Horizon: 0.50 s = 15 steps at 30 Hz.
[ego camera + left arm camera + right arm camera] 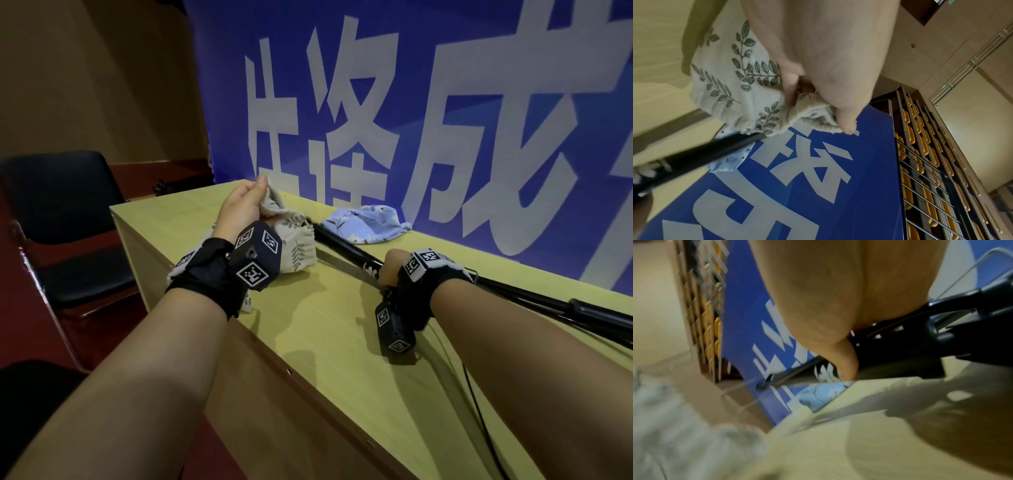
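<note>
Leaf-print pouch point(301, 246), black pole point(346, 245); banner point(428, 41) character 成

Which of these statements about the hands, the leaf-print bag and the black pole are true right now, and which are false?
1. The left hand grips the leaf-print bag. True.
2. The right hand is open and clear of the black pole. False: it grips the pole.
3. The pole's tip reaches the bag's gathered edge. True.
4. The blue pouch hangs from the left hand. False: it lies on the table, near the banner.
</note>
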Each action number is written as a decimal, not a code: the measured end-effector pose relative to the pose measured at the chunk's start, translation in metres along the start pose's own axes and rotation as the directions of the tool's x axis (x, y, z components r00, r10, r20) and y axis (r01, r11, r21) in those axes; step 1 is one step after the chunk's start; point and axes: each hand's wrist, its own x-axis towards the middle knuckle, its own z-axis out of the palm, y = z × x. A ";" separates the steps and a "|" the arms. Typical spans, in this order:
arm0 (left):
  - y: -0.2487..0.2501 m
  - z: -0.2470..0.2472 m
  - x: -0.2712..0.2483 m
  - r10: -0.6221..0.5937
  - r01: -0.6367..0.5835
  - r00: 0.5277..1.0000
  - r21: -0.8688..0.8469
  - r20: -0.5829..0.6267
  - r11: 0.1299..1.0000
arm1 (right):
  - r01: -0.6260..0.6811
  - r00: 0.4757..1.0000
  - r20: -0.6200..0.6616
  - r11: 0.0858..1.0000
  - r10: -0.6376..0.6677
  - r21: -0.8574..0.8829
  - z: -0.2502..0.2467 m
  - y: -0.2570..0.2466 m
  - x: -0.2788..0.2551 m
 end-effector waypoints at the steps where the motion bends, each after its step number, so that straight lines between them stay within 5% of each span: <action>1: 0.001 0.002 -0.002 -0.006 0.006 1.000 0.009 -0.007 1.000 | -0.027 0.999 -0.045 0.998 0.029 0.059 0.001 0.009 0.026; 4: 0.003 0.011 -0.007 -0.047 0.047 0.999 0.081 -0.002 0.996 | -0.014 0.993 -0.111 0.982 0.035 0.188 -0.019 0.026 0.040; 7: 0.000 0.025 -0.019 -0.082 0.080 0.997 0.159 0.012 0.984 | 0.036 0.986 -0.164 0.929 0.026 0.367 -0.064 0.016 -0.046; 9: -0.005 0.038 -0.025 -0.080 0.053 0.992 0.260 0.093 0.964 | 0.089 0.978 -0.209 0.843 0.028 0.531 -0.078 0.033 -0.054; 13: -0.010 0.067 -0.044 -0.121 0.008 0.969 0.463 0.216 0.886 | 0.162 0.953 -0.278 0.568 0.123 0.807 -0.095 0.067 -0.066; 15: -0.012 0.084 -0.053 -0.157 0.004 0.960 0.552 0.231 0.834 | 0.181 0.946 -0.252 0.313 0.205 0.932 -0.096 0.090 -0.068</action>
